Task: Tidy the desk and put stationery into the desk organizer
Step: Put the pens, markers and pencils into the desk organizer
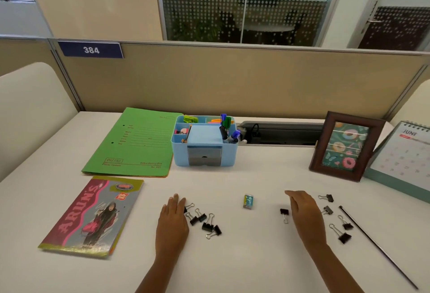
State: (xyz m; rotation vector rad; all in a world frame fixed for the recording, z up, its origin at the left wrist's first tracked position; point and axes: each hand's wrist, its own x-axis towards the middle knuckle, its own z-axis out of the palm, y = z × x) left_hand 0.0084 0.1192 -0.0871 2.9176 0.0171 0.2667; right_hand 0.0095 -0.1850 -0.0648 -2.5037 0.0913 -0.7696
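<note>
While left hand (173,220) and right hand (306,216) lie relaxed, empty, the likely pencil (377,246) slants far-left to near-right.

Single head-worn view, forward and down over desk (232,176).

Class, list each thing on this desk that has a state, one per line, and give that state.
Organizer: drawer shut, compartments partly filled.
Folder: closed, flat.
Notebook: closed, flat.
Frame: upright.
Calendar: standing, showing June.
Eraser: loose on desk.
Clips: loose, in two groups.
Black stick: lying loose.
Left hand: open, beside clips.
Right hand: open, holding nothing.
</note>
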